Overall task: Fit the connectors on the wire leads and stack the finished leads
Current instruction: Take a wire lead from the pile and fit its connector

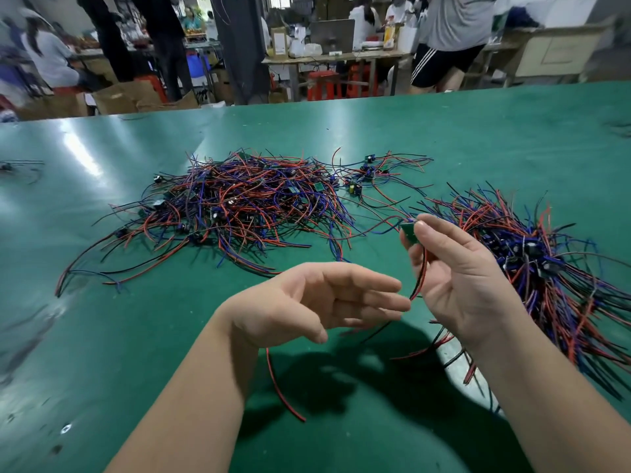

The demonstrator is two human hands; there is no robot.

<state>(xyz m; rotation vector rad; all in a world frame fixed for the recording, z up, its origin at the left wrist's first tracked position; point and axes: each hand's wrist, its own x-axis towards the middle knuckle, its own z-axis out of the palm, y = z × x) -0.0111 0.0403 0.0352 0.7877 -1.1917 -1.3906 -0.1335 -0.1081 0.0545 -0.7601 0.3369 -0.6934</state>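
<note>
Small green connector board [408, 232], red+black leads [422, 271] hanging off it, is pinched betw. thumb & forefinger of the right hand [457, 278], up above the green table [102, 336] just beside the stack of finished leads [532, 254]; left hand [317, 302] is alongside, fingers loose & straight, holding nothing. Looks mid-fit on one lead: next prob. needs the left to catch the dangling ends, w/ the tangled pile [246, 203] further back undone. No bins on the table; cardboard boxes [126, 97] beyond, contents unclear.

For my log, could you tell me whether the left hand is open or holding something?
Open: the left hand has straight fingers and grips nothing; the right hand pinches the board.
</note>
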